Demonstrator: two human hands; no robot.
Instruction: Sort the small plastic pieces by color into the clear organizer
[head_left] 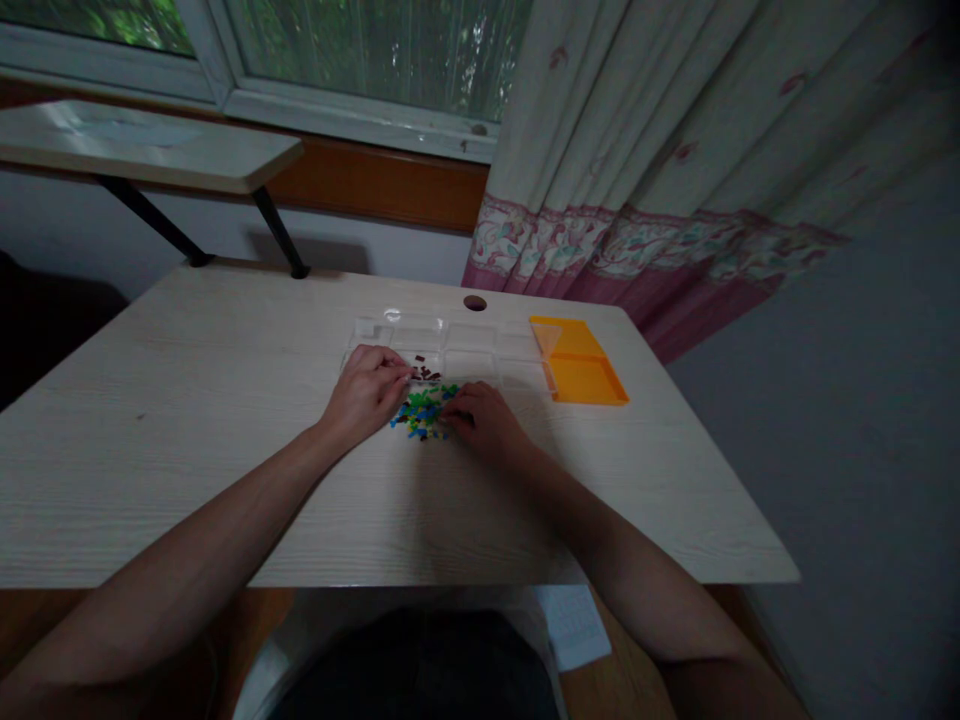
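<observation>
A small heap of green, blue and yellow pieces point(421, 411) lies on the pale wooden table point(225, 420). Just behind it stands a clear plastic tray with compartments point(465, 338); a few dark brown pieces point(425, 371) lie in one compartment. My left hand point(365, 388) rests at the heap's left edge, fingers curled and pinched close to the brown pieces. My right hand point(482, 418) sits at the heap's right edge, fingers bent down onto the coloured pieces. What either hand pinches is too small to see.
An orange lid or flat box point(579, 361) lies to the right of the tray. A cable hole point(475, 302) is near the table's far edge. A shelf on black legs point(142, 150), a window and a curtain point(645, 170) stand behind.
</observation>
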